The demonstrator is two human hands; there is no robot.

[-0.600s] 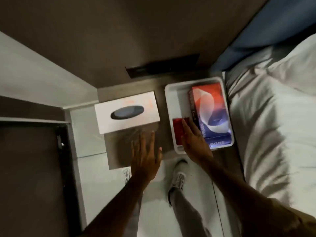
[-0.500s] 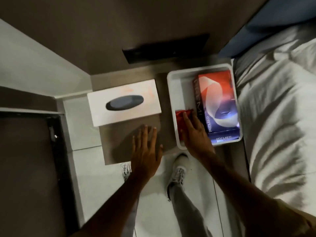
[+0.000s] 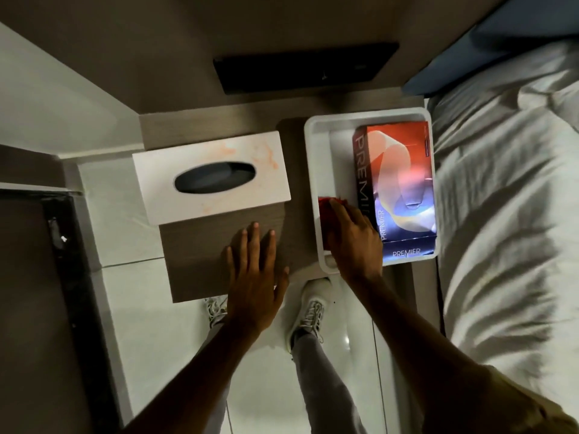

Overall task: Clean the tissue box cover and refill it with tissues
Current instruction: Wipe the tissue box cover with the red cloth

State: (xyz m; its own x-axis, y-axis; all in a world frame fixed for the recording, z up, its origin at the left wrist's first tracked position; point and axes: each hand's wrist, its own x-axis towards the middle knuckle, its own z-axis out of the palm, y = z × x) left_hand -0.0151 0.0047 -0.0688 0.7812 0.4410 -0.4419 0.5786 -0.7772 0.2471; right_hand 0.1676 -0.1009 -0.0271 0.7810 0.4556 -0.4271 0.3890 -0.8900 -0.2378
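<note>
A white tissue box cover (image 3: 210, 174) with orange stains and a dark oval slot stands on the nightstand (image 3: 291, 170), its wood-grain front facing me. My left hand (image 3: 254, 277) hovers flat with spread fingers in front of that face, holding nothing. To the right a white tray (image 3: 313, 170) holds a red-and-blue PREMIER tissue box (image 3: 399, 183) and a red cloth (image 3: 327, 205). My right hand (image 3: 354, 242) lies inside the tray on the red cloth, fingers covering most of it; whether it grips the cloth is unclear.
A bed with white sheets (image 3: 507, 214) runs along the right side. A dark panel (image 3: 305, 67) is set in the wall behind the nightstand. My legs and white shoes (image 3: 308, 308) stand on the pale tiled floor below.
My right hand has slid a little further onto the red cloth in the tray. My left hand stays near the cover's front face. The view has shifted slightly.
</note>
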